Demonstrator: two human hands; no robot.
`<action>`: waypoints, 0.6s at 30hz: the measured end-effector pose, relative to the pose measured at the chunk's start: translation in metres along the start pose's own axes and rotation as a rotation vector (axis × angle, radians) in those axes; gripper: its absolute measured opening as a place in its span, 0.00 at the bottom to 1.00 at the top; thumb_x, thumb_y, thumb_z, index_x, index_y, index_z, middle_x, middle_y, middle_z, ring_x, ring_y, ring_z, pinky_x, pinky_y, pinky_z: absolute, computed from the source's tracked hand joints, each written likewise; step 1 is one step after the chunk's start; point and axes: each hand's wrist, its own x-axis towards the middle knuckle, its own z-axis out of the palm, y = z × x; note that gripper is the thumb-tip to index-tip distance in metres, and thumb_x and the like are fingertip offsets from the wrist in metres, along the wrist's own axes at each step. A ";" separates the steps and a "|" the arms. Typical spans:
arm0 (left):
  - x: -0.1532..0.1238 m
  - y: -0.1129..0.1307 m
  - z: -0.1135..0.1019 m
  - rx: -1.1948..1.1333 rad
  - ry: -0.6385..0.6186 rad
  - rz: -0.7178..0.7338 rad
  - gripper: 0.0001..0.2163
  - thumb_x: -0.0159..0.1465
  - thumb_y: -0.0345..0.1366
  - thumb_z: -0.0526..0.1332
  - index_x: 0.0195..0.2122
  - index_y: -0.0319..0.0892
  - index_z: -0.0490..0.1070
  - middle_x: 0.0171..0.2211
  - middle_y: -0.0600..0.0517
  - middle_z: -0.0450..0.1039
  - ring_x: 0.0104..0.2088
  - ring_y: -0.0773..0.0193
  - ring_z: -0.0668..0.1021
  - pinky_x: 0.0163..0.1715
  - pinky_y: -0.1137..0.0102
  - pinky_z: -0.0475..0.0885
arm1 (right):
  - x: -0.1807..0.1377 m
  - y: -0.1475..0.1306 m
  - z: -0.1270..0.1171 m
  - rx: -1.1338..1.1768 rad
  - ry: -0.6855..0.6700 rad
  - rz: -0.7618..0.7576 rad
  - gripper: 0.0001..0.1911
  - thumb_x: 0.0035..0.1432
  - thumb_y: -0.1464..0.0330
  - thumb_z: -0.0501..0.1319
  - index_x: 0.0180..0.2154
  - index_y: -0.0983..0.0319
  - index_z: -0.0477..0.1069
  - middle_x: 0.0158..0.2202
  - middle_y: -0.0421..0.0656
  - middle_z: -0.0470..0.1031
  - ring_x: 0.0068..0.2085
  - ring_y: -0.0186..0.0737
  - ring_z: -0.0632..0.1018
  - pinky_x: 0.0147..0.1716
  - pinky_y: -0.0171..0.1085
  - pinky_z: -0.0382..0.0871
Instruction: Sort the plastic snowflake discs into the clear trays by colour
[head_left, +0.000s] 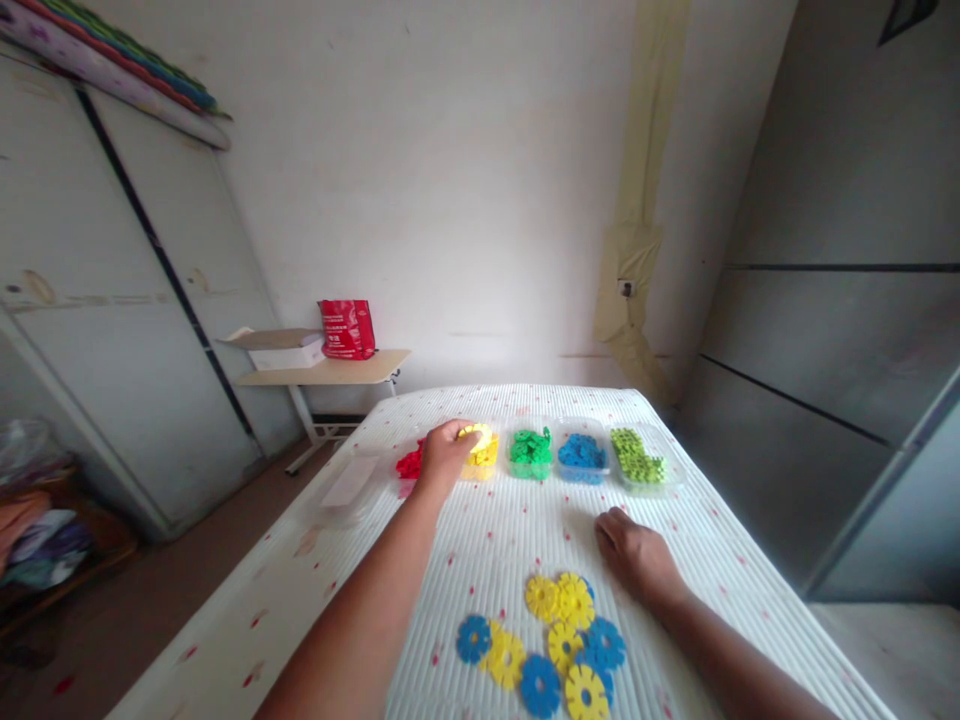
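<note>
My left hand point(447, 452) pinches a yellow notched plastic disc point(475, 434) over the clear tub of yellow pieces point(484, 464). Beside that hand, partly hidden by it, is a tub of red pieces point(409, 462). My right hand point(634, 552) rests on the tabletop with its fingers curled in, and nothing shows in it. To its left lies a group of yellow and blue flower-shaped discs, among them a blue disc point(540, 686) and a yellow disc point(586, 692); some overlap or seem joined.
Further tubs hold green pieces point(531, 452), blue pieces point(583, 456) and light-green pieces point(637, 458). A clear container point(349, 488) lies at the left on the white dotted tablecloth point(330, 580). Behind, a side table point(337, 370) bears a red bag point(347, 330) and a box point(285, 350).
</note>
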 end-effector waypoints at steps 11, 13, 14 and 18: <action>-0.026 -0.021 0.002 0.425 0.052 0.039 0.11 0.56 0.28 0.54 0.38 0.41 0.73 0.39 0.46 0.75 0.42 0.59 0.75 0.42 0.69 0.65 | -0.001 0.001 0.002 0.023 0.005 0.015 0.13 0.60 0.71 0.46 0.28 0.60 0.66 0.29 0.39 0.70 0.26 0.31 0.73 0.24 0.31 0.52; -0.049 -0.028 0.000 0.447 0.005 0.049 0.10 0.57 0.28 0.54 0.35 0.42 0.74 0.36 0.49 0.76 0.38 0.62 0.76 0.40 0.71 0.65 | -0.001 0.001 0.002 0.020 0.000 0.011 0.12 0.60 0.70 0.46 0.28 0.60 0.66 0.29 0.39 0.70 0.27 0.31 0.73 0.24 0.31 0.52; -0.060 -0.033 -0.001 0.458 -0.027 0.050 0.09 0.57 0.28 0.54 0.33 0.42 0.74 0.34 0.50 0.77 0.37 0.63 0.76 0.38 0.72 0.65 | -0.001 0.001 0.002 0.017 -0.001 0.010 0.12 0.60 0.70 0.46 0.28 0.60 0.66 0.29 0.39 0.70 0.27 0.31 0.73 0.24 0.31 0.52; -0.097 -0.059 -0.003 0.508 -0.145 0.007 0.09 0.57 0.27 0.53 0.31 0.43 0.73 0.32 0.52 0.76 0.34 0.66 0.76 0.35 0.75 0.64 | -0.001 0.000 0.002 0.012 -0.008 0.016 0.13 0.60 0.70 0.46 0.29 0.60 0.66 0.29 0.40 0.70 0.27 0.32 0.73 0.24 0.31 0.54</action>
